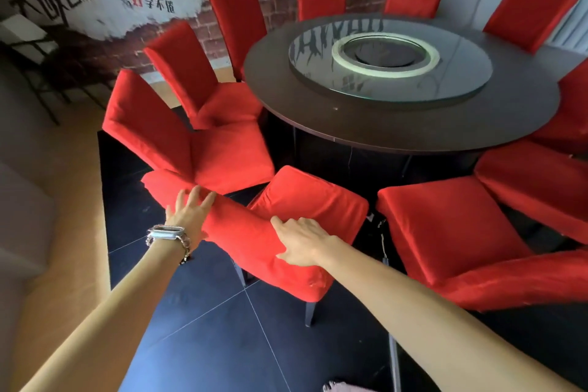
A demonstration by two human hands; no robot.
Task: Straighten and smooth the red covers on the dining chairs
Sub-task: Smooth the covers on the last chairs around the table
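Observation:
A dining chair with a red cover (305, 200) stands right below me, its backrest toward me and its seat toward the table. My left hand (189, 212) lies on the left part of the backrest top with fingers spread and straight. My right hand (302, 240) rests flat on the cover lower down the backrest, fingers relaxed. A watch and a bracelet sit on my left wrist. Neither hand grips the cloth.
Several more red-covered chairs ring the dark round table (413, 124), which carries a glass turntable (388, 57). One chair (191, 143) stands close on the left, another (445, 226) close on the right. The floor is dark tile (222, 328); a printed wall stands behind.

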